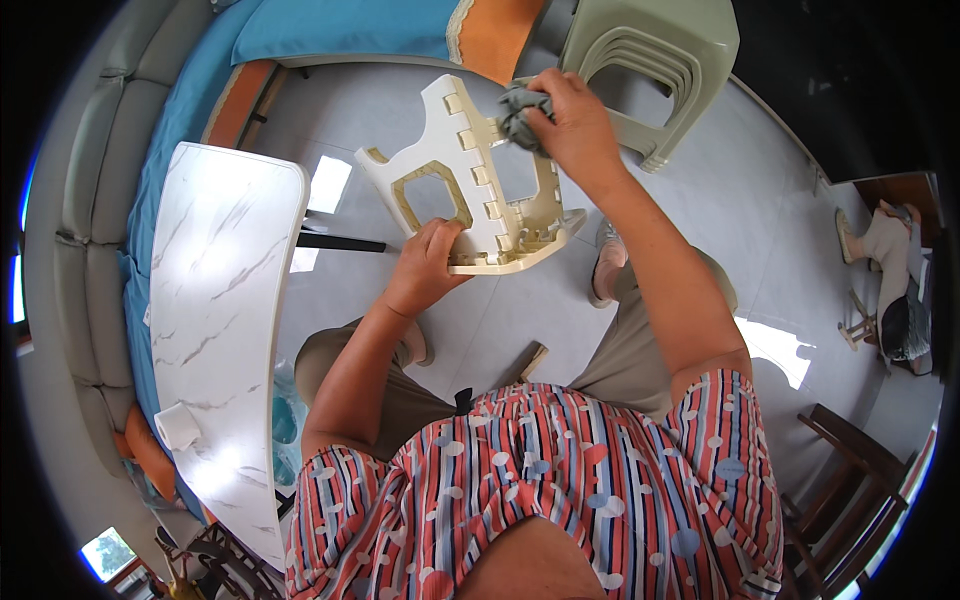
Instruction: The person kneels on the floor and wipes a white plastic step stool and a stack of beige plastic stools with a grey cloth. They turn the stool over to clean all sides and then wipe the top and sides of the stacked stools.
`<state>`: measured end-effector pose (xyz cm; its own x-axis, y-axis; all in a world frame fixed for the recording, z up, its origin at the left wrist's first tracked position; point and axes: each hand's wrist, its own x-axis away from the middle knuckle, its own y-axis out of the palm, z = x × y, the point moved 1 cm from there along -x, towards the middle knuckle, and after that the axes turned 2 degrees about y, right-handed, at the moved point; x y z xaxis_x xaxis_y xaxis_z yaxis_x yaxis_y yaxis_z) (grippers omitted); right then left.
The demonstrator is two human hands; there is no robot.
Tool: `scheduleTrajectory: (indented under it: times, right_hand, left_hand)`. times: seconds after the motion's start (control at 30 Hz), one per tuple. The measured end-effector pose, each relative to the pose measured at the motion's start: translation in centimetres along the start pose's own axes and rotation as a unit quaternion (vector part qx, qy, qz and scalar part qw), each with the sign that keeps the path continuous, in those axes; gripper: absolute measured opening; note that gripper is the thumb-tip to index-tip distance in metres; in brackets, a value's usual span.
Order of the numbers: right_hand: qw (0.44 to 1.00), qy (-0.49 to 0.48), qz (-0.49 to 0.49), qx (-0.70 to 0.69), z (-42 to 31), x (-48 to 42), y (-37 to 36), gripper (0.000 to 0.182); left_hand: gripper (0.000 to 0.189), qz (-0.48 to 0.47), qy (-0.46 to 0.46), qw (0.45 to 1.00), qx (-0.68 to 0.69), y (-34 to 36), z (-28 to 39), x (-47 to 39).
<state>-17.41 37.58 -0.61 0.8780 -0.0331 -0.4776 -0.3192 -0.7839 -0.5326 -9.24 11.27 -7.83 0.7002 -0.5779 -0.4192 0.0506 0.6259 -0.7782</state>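
Note:
A cream plastic folding step stool (484, 195) is held up before me, tilted on its side with its legs pointing away. My left hand (427, 266) grips its near left corner, where the seat panel meets a leg panel. Bunched in my right hand (574, 124) is a grey cloth (523, 116). The cloth is close to the far end of the stool's hinged edge; whether it touches the plastic there I cannot tell. Each leg panel has a large cut-out, and interlocking hinge tabs run along the joint.
A white marble-patterned table (217, 262) stands at my left, bearing a toilet paper roll (177, 426). Stacked pale green plastic stools (652, 52) are at the far right. A sofa with a blue cover (337, 30) lies beyond. Dark wooden chair (855, 480) at lower right; another person's leg (889, 240) at far right.

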Motion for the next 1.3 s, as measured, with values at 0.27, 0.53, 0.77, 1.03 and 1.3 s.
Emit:
scheduleTrajectory:
  times: [0.27,0.53,0.77,1.03,1.3]
  right_hand:
    - [0.912,0.057,-0.141,-0.382,-1.7,-0.5,-0.7,0.019]
    - [0.828,0.205,0.086,-0.515,2.4,-2.0,-4.2,0.018]
    - [0.986,-0.079,0.091,-0.118,0.1,0.0,-2.1,0.023]
    - [0.965,-0.194,-0.173,0.045,-4.5,5.7,4.2,0.031]
    - [0.93,-0.267,-0.242,0.071,-3.7,7.1,4.9,0.028]
  left_hand:
    - [0.057,-0.022,-0.104,0.994,0.034,-0.1,0.8,-0.6]
    - [0.063,0.053,-0.234,0.943,0.232,-1.9,0.2,-1.7]
    - [0.059,0.105,-0.295,0.873,0.373,-1.5,-1.1,-3.1]
    - [0.05,0.158,-0.297,0.774,0.536,-0.7,-3.1,-2.8]
    - [0.049,0.181,-0.335,0.738,0.557,-1.3,-3.9,-2.8]
